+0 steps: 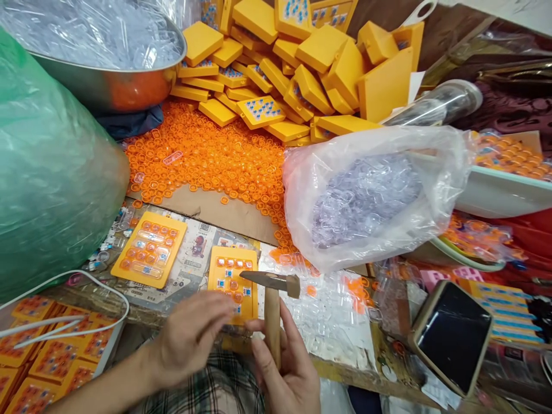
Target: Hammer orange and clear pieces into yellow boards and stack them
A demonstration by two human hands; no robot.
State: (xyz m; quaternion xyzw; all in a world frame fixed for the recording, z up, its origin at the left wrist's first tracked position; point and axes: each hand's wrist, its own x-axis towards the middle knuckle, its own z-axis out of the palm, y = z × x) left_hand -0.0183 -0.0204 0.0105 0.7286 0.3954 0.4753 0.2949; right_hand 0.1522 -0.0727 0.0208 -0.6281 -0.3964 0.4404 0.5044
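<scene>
My right hand (287, 359) is closed around the wooden handle of a hammer (272, 316). The hammer's metal head, pointed on its left side, hangs over a yellow plastic panel (214, 282). Orange caps sit along that panel's top row, and blue-and-white pieces show in other slots. A small pale bit shows beside my right thumb tip. My left hand (190, 328) hovers by the panel's lower left edge, fingers stretched out and slightly blurred, with nothing visible in them. To the left lies a second yellow panel (150, 247), its slots filled with orange and clear caps.
Loose orange caps (207, 155) lie heaped behind the panels, below stacked yellow panels (259, 86). A plastic bag (302, 184) of clear parts stands right, near a dark-screened device (452, 336). A green bag (56, 178) and white cable (125, 299) occupy the left.
</scene>
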